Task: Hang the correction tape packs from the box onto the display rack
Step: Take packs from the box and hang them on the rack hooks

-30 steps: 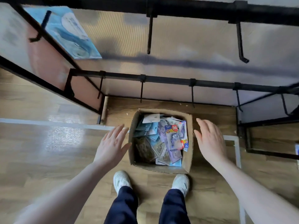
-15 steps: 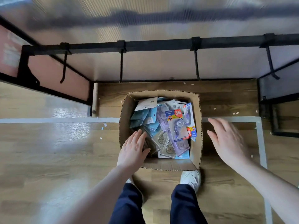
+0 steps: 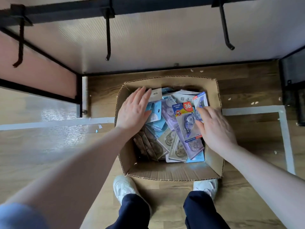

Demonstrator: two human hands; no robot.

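Reaching into the open brown cardboard box [image 3: 170, 172] on the wooden floor [image 3: 49, 151], the left hand [image 3: 132, 111] lies flat with fingers straight over the pale blue correction tape packs [image 3: 156, 111] at the box's left side, its grip apart and holding nothing. Further right, a purple blister pack with a red "36" sticker [image 3: 188, 124] lies on top of the heap. The right hand [image 3: 214, 128] rests fingertips on that pack, fingers lightly bent, not clamped. Above, the black metal display rack [image 3: 108, 32] shows bare hooks.

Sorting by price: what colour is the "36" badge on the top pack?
Red badge, white digits; head view.
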